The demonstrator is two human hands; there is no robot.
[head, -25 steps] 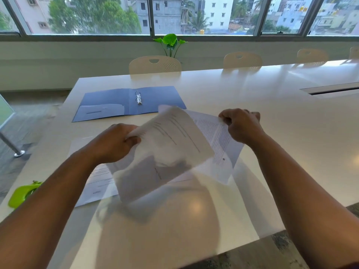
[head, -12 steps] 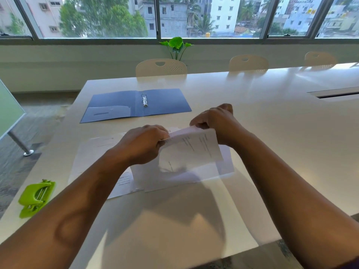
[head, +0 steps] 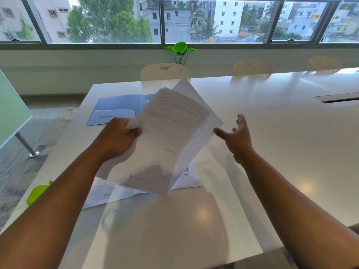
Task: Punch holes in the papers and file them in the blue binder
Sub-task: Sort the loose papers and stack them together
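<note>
My left hand [head: 116, 138] grips a small stack of white printed papers [head: 171, 136] by their left edge and holds them tilted up above the table. My right hand [head: 238, 137] hovers just right of the papers with spread fingers, holding nothing. The blue binder [head: 116, 107] lies open flat on the table behind the lifted sheets, its metal ring [head: 148, 99] just showing; its right half is hidden by the papers. More white sheets [head: 108, 193] lie flat on the table under the lifted stack. A lime-green hole punch [head: 37, 194] sits at the table's left edge, partly hidden by my left forearm.
The long white table [head: 272, 152] stretches to the right, with a cable slot [head: 338, 99] at the far right. Beige chairs [head: 165, 71] stand along the far side. A green plant [head: 180, 50] stands by the window. A frosted glass panel [head: 11, 111] stands left.
The papers went from low over the table to raised and tilted. My right hand let go of them and opened to the right; my left hand alone holds them now.
</note>
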